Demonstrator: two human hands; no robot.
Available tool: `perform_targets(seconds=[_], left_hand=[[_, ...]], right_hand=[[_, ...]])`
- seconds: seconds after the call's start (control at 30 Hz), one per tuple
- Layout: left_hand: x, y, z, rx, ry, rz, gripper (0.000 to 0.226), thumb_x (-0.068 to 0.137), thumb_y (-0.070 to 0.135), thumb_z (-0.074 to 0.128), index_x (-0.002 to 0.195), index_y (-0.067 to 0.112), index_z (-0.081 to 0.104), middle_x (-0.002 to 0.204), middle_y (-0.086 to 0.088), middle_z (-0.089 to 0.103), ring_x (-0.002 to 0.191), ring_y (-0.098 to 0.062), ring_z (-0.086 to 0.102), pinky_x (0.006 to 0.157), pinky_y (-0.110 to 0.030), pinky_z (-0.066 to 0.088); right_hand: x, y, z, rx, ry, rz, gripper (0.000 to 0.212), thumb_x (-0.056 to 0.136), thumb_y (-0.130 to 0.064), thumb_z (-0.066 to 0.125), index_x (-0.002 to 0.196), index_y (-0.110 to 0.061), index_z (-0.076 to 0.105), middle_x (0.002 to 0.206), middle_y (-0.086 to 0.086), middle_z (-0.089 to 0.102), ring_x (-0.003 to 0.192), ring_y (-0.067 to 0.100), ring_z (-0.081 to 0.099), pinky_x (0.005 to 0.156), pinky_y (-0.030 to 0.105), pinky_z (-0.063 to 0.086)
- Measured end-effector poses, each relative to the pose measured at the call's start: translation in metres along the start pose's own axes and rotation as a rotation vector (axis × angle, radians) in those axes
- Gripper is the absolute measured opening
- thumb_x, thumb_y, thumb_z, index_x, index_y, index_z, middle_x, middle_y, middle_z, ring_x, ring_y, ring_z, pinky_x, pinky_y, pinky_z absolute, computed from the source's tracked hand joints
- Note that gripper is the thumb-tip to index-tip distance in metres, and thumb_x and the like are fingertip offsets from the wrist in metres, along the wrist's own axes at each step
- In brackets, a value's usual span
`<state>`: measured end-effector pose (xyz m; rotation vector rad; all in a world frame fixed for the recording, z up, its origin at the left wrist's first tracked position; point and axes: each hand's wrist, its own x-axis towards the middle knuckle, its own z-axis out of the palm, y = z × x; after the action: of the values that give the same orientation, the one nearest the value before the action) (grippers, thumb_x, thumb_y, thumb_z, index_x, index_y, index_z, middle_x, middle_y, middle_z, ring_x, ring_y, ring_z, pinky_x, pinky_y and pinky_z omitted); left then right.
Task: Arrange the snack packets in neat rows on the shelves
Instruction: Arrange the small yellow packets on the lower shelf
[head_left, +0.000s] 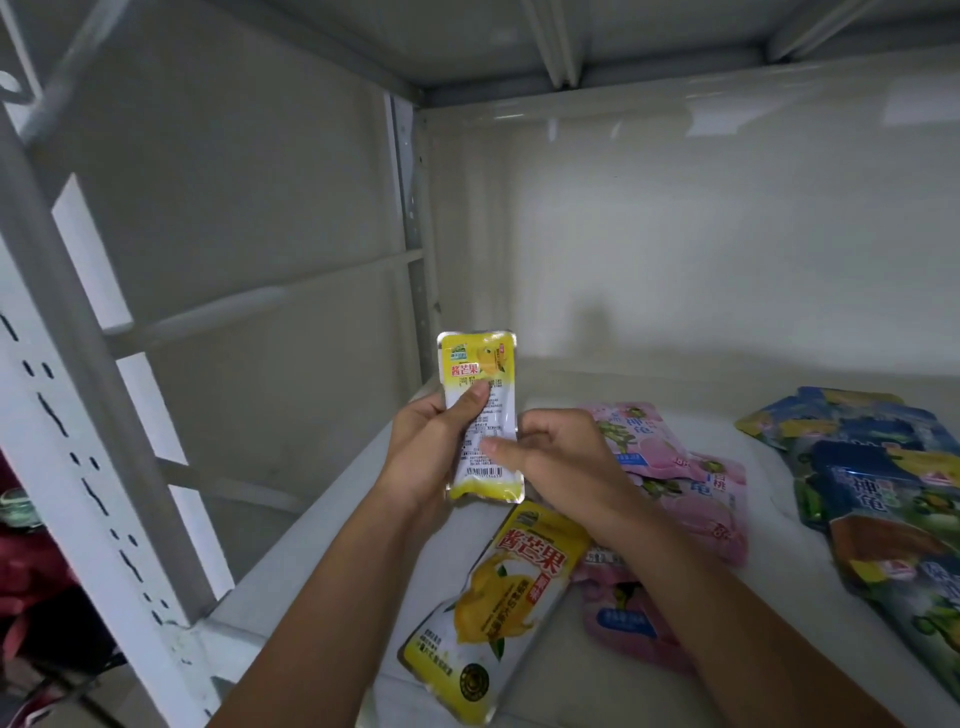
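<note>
Centrally, just left of middle: a small yellow packet (480, 415) held upright above the white shelf (322, 525), back panel with printed text and barcode facing the camera. Gripped from the left by the left hand (428, 447), thumb laid across the packet's face, fingers wrapped behind. Pinched at its right edge by the right hand (558, 457), thumb on the front near the barcode, the other fingers curled. Both forearms reaching up from the bottom of the frame.

Directly below, lower centre: a larger yellow mango packet (498, 608) lying flat on the shelf, tilted, top end toward the right forearm, bottom end close to the shelf's front edge. Right of centre: pink packets (691, 483) in a loose overlapping pile, partly hidden under the right wrist and forearm, one more pink one lying lower beside the mango packet. Far right: blue packets (872, 483) heaped unevenly, overlapping, running down to the lower right edge of the frame.

Behind, filling the upper right: pale glossy back panel (675, 234). Across the top: underside of the next shelf (519, 31). Down the left side: a white slotted upright post (88, 467) with cross-braces. At the far left edge, low: something dark red, blurred, not identifiable.
</note>
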<state>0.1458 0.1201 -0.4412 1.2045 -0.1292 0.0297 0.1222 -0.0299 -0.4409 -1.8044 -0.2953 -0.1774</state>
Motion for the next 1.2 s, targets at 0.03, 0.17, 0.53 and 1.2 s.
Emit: perform_targets(seconds=[0.03, 0.17, 0.53, 1.2], left_hand=[[0.000, -0.001, 0.000, 0.010, 0.001, -0.012, 0.032, 0.095, 0.026, 0.073, 0.109, -0.003, 0.074, 0.103, -0.030, 0.075, 0.082, -0.039, 0.074, 0.068, -0.047, 0.064], [0.000, -0.004, 0.001, 0.028, 0.010, -0.009, 0.030, 0.096, 0.023, 0.073, 0.107, -0.005, 0.074, 0.105, -0.032, 0.074, 0.086, -0.041, 0.073, 0.074, -0.048, 0.063], [0.010, -0.010, -0.022, 0.508, 0.158, 0.292, 0.012, 0.098, 0.025, 0.068, 0.108, 0.018, 0.067, 0.110, -0.016, 0.067, 0.090, -0.023, 0.069, 0.077, -0.037, 0.056], [0.040, -0.010, -0.026, 1.042, 0.072, 0.468, 0.017, 0.101, 0.015, 0.064, 0.094, 0.001, 0.071, 0.091, -0.009, 0.069, 0.089, -0.020, 0.061, 0.084, -0.038, 0.050]], right_hand=[[0.000, 0.000, 0.001, -0.010, 0.010, 0.012, 0.011, 0.093, -0.024, 0.077, 0.089, -0.013, 0.080, 0.077, -0.001, 0.079, 0.065, 0.008, 0.074, 0.058, 0.022, 0.054], [0.003, 0.005, 0.004, -0.089, 0.079, 0.014, 0.013, 0.091, -0.026, 0.079, 0.089, -0.013, 0.082, 0.079, 0.002, 0.079, 0.076, 0.021, 0.078, 0.074, 0.045, 0.063], [0.002, 0.007, 0.000, -0.531, 0.073, -0.098, 0.045, 0.090, -0.040, 0.077, 0.055, -0.014, 0.066, 0.053, -0.003, 0.063, 0.055, 0.007, 0.060, 0.060, 0.021, 0.043], [0.038, 0.023, -0.007, -0.727, 0.207, -0.104, 0.017, 0.089, -0.022, 0.071, 0.078, -0.009, 0.067, 0.073, 0.001, 0.060, 0.078, 0.022, 0.058, 0.064, 0.031, 0.035]])
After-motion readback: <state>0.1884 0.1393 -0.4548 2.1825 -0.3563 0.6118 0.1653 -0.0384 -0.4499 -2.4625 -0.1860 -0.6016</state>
